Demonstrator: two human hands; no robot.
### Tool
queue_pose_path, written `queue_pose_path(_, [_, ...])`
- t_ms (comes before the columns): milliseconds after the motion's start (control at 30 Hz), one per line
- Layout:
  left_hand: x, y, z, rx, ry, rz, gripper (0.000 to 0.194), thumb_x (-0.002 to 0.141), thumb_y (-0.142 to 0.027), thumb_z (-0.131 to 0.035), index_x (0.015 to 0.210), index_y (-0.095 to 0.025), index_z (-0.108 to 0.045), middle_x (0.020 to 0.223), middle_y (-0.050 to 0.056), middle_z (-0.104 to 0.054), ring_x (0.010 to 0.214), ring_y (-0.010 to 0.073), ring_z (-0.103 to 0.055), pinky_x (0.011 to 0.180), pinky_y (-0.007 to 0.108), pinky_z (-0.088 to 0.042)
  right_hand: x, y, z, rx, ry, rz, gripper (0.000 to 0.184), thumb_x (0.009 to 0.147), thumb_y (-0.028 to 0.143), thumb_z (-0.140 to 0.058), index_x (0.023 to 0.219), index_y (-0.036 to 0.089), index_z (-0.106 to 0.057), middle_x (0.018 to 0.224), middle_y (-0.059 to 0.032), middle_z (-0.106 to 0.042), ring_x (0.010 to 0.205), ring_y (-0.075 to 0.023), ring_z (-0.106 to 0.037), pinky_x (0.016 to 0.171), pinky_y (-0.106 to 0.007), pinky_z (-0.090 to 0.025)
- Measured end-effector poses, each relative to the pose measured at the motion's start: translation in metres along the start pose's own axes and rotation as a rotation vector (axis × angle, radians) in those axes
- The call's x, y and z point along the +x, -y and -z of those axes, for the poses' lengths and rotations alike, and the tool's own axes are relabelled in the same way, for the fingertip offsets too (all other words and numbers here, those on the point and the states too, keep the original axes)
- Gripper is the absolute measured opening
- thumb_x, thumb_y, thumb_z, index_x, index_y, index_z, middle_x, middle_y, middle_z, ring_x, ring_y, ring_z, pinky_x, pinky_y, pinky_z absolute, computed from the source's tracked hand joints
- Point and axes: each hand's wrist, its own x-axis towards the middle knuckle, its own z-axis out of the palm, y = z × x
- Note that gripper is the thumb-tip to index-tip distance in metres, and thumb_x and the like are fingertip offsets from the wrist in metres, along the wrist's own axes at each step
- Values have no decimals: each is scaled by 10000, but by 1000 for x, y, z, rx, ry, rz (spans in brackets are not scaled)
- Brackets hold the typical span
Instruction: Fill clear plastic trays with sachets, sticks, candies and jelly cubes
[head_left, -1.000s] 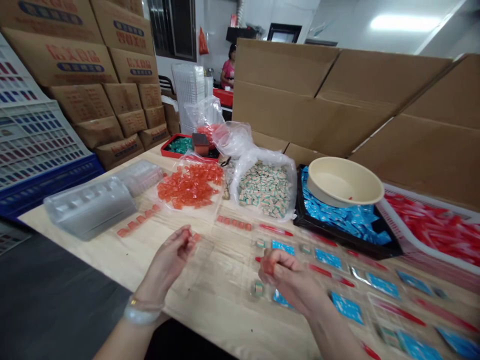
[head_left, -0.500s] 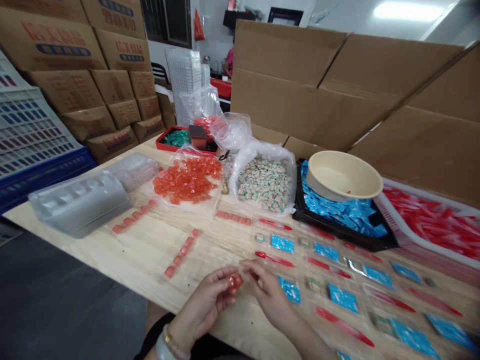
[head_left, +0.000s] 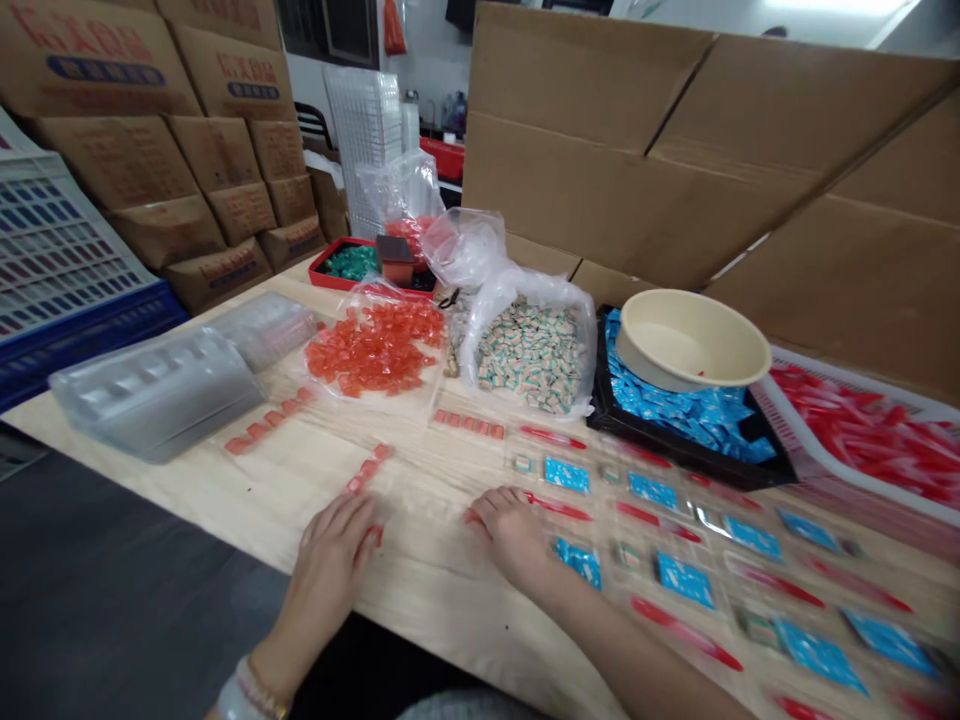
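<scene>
Left hand [head_left: 334, 545] and right hand [head_left: 506, 525] stand apart above small red pieces [head_left: 367, 468]

The red pieces are glossy, squarish and see-through; three lie in a slanting row just beyond the left fingertips. Another red bit shows by the left thumb, and one more at the right fingertips. Both hands are palm down, fingers bent; whether either grips its piece cannot be told.

Under them is a pale wooden surface [head_left: 187, 500]. Left of the hands, past its edge, are a dark floor [head_left: 135, 600], a slatted crate [head_left: 60, 250] and stacked cardboard boxes [head_left: 112, 165]. A tall cardboard sheet [head_left: 570, 150] stands beyond the right hand.

Ahead of the left hand, a clear bag [head_left: 379, 288] lies under a red heap. Beyond the right hand, a white bag [head_left: 491, 300] holds patterned pieces [head_left: 532, 360]. Farther right, a black tray [head_left: 679, 456] contains blue packets [head_left: 697, 415], with a cream basin [head_left: 656, 368] resting on it; next, a white basket [head_left: 802, 440] holds red sticks [head_left: 874, 435].
</scene>
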Motion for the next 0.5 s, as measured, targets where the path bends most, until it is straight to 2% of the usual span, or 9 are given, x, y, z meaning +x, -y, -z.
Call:
queue_pose_path(133, [-5, 13, 4, 178, -6, -18, 350, 774, -277, -434, 1091, -186, -551, 1161, 82, -544, 1129, 263, -397, 918, 423, -316, 9, 8, -2, -133, 60, 29, 135, 800, 176, -460, 765, 168, -591, 790, -64, -608, 782, -193, -507, 735, -331, -308])
queue_pose_path(267, [-1, 21, 15, 128, -92, 55, 295, 765, -265, -440, 1005, -198, -599, 1126, 91, -556, 1105, 278, -405, 904, 443, -313, 9, 7, 9, -178, 91, -10, 161, 794, 163, -452, 749, 150, -606, 801, -95, -603, 816, -221, -504, 741, -355, -312])
queue_pose_path(333, [2, 16, 17, -22, -168, 92, 249, 748, -267, -464, 932, -218, -626, 1063, 83, -581, 1062, 273, -437, 895, 441, -317, 6, 10, 17, -129, 66, -44, 163, 795, 179, -457, 771, 143, -615, 816, -110, -600, 837, -238, -504, 756, -373, -321])
queue_pose_path(400, [8, -2, 14, -312, -180, 178, 199, 727, -275, -493, 852, -218, -638, 918, 71, -619, 922, 241, -522, 817, 391, -385, 4, 16, 25, 49, -13, -47, 174, 802, 205, -463, 879, 148, -608, 852, -106, -597, 855, -232, -508, 774, -374, -339])
queue_pose_path(500, [24, -42, 0, -888, 0, 395, 130, 676, -264, -550, 751, -174, -607, 648, 24, -607, 590, 152, -556, 564, 268, -432, 5, 26, 31, 580, -72, 42, 226, 829, 263, -437, 1004, 198, -564, 885, -59, -595, 842, -172, -535, 757, -311, -394])
